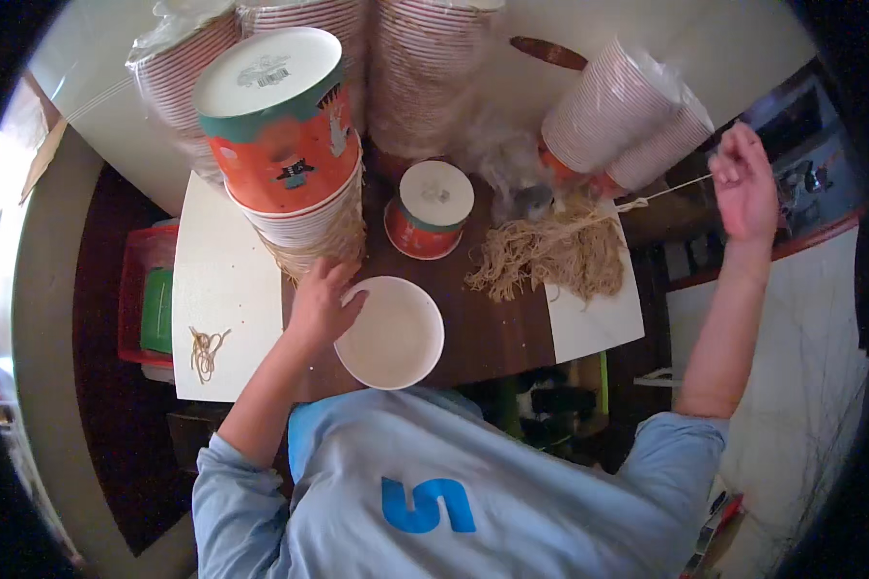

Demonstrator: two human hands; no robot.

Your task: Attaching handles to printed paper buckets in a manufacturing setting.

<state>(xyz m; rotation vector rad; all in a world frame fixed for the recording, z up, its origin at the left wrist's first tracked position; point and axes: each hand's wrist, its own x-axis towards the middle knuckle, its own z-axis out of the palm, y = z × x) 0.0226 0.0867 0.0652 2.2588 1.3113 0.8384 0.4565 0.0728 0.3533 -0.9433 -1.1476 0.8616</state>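
My right hand (746, 188) is raised at the right with its fingers closed on a pale string (681, 185). The string runs taut down to a tangled bundle of tan strings (550, 253) on the table. My left hand (325, 307) has its fingers spread, with the fingertips at the lower part of a tall stack of upturned paper buckets (285, 159), orange with a green band on top. Tan strings hang around that stack's lower part. Beside my left thumb an open white paper bucket (433, 340) stands at the table's front edge.
A smaller upturned orange bucket (425, 232) stands mid-table. Tall plastic-wrapped stacks of paper buckets (425, 77) line the back, and more wrapped stacks (613, 106) lean at the back right. Loose strings (203, 352) lie on the left white board. A red crate (133, 299) sits beyond it.
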